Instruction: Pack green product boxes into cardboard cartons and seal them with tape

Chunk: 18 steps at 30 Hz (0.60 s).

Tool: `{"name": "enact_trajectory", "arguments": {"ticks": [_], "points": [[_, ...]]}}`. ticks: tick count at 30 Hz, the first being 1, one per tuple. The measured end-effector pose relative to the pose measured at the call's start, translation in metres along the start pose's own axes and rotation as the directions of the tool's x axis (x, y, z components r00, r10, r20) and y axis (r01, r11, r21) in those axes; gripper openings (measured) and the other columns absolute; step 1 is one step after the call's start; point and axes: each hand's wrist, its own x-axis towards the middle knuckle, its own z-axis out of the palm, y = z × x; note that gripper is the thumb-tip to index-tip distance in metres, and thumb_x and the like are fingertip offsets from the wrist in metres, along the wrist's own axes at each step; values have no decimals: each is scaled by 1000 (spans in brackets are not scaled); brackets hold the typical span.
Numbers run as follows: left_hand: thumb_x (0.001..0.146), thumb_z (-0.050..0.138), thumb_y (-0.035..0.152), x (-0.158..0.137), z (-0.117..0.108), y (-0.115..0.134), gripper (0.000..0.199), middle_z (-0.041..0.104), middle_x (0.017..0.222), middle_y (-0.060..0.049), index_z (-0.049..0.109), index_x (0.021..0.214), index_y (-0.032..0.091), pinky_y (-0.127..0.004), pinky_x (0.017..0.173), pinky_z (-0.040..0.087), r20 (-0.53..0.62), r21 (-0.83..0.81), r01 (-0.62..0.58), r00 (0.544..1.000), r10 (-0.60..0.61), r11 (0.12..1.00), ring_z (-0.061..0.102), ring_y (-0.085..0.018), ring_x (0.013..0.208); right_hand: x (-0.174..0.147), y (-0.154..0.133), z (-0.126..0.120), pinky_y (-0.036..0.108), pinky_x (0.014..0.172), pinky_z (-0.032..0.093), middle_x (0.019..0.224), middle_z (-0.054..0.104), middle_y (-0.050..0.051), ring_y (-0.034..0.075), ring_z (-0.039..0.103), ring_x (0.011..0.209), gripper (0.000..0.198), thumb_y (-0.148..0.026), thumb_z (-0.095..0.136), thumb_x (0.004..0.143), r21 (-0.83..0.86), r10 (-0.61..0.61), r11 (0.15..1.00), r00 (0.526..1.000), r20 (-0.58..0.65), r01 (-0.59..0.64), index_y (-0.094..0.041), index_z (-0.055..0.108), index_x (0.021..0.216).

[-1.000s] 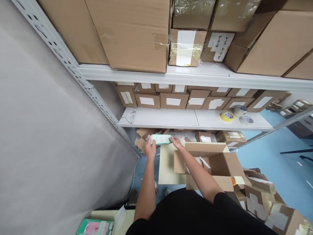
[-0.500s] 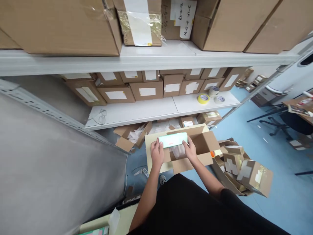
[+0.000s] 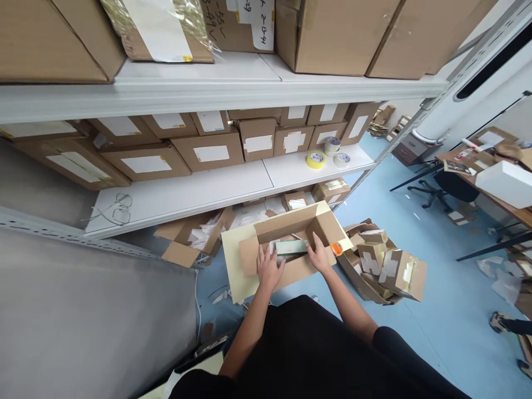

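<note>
An open cardboard box (image 3: 282,224) rests on a pale yellow board (image 3: 233,260) in front of me, its flaps folded outward. Inside it lies a long, slim, pale green box (image 3: 291,247). My left hand (image 3: 269,268) grips the green box's left end, fingers bent over it. At the opposite end my right hand (image 3: 318,256) holds it with thumb and fingers. White material shows beside the green box, partly hidden by my left hand. An orange tape roll (image 3: 336,249) sits by the cardboard box's right corner.
Shelves (image 3: 208,191) ahead carry labelled cartons, a yellow tape roll (image 3: 315,160) and two pale tape rolls. At lower left is an open carton (image 3: 178,252) with white paper. A large carton of smaller boxes (image 3: 403,271) stands right. Another person's legs (image 3: 515,324) show far right.
Both hands have lowered the pale green box from above the cardboard box down into it. The view has turned right, bringing more of the desk and another person's legs into sight.
</note>
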Motion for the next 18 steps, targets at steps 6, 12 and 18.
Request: {"name": "enact_trajectory", "arguments": {"ticks": [6,12,18], "points": [[79,72,68,-18,3,-16,66,38,168,-8,73,131,28,-60,129,13,105,126,-135,987,122,983,10,-41,161,-10,3,-11,54,121,40,156,53,16,31,49,146,65,-45,51,97,62,-83,995,997,2,82,-19,45,156],[71,85,58,-11,6,-19,49,39,168,-7,81,110,28,-64,127,15,147,182,-157,980,131,971,9,-44,160,-16,1,-27,54,121,40,153,55,16,31,51,144,61,-40,53,96,93,-136,987,991,21,133,-19,49,153],[80,81,29,-31,30,4,8,49,160,-11,79,77,22,-75,122,17,-75,260,82,995,-65,962,17,-47,158,-5,10,-70,54,122,40,153,56,15,31,49,146,59,-35,54,95,150,-271,954,959,76,258,-21,50,152]]}}
